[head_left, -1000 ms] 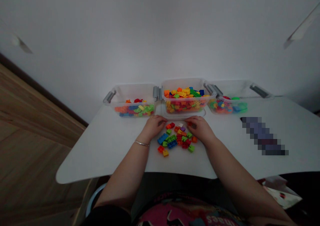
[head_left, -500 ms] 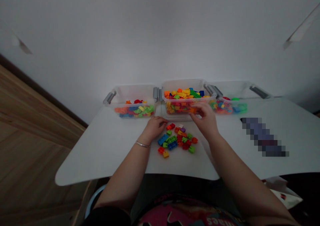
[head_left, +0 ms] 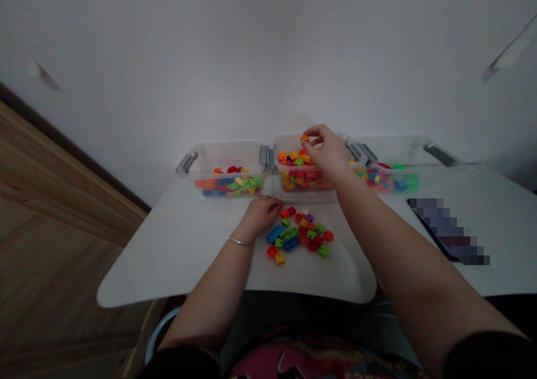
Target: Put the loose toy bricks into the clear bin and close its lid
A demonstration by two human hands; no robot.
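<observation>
My right hand point(head_left: 327, 148) is raised over the middle clear bin point(head_left: 308, 197), pinching a small orange toy brick point(head_left: 305, 138) between thumb and fingertips. Below it, the bin holds a heap of mixed bricks point(head_left: 300, 176). My left hand point(head_left: 262, 211), with a bangle at its wrist, rests on the white table, fingers loosely stretched and nothing visible in them. Its fingertips reach the upper left of a loose pile of bricks, among them a light blue brick point(head_left: 275, 233), a dark blue brick point(head_left: 291, 244), a green brick point(head_left: 289, 234) and a yellow brick point(head_left: 280, 259).
A left clear bin point(head_left: 229, 158) and a right clear bin point(head_left: 403, 150) flank the middle one, each with colourful pieces inside. A phone point(head_left: 444, 229), partly pixelated, lies on the table's right side. Behind the bins rises a white wall point(head_left: 251, 60); wooden furniture point(head_left: 59, 200) stands at left.
My right hand has risen from the front of the middle bin to above it, carrying the orange brick up and left. My left hand stays in place beside the pile.
</observation>
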